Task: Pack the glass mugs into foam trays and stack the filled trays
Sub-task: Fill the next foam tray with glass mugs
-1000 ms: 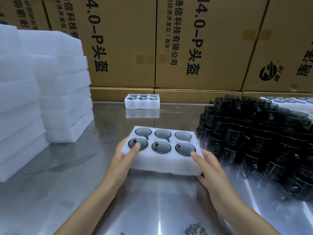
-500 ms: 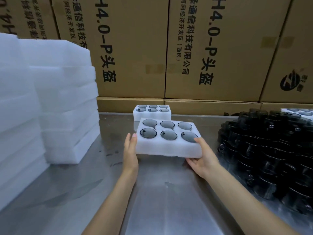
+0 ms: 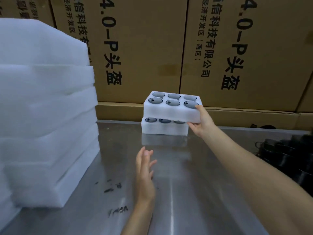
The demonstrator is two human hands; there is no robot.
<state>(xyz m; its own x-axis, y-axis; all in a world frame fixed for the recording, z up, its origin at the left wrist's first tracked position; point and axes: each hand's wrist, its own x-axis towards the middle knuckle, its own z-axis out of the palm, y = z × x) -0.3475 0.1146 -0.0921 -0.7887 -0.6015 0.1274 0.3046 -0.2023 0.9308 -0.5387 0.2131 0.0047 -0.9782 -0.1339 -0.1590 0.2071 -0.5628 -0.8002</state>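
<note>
A: What stands at the far left?

B: A tall stack of white foam slabs (image 3: 45, 106) on the steel table (image 3: 194, 184), soft-edged and a bit blurred.

A: And the left hand?

B: The left hand (image 3: 144, 173) hovers over the table with fingers straight and spread, holding nothing, well apart from the trays.

A: Then the trays?

B: The upper tray (image 3: 171, 112) is thick white foam with six round pockets, each showing the grey rim of a glass mug. It sits tilted over the lower tray (image 3: 162, 128), shifted a little to the right; whether they touch I cannot tell. The lower one lies on the table near the cardboard boxes (image 3: 145, 48), its front row of mugs peeking out.

A: The right hand?

B: The right hand (image 3: 202, 122) grips the upper tray's right end, thumb on top, fingers beneath. Further right lies a heap of dark mugs (image 3: 288, 158).
</note>
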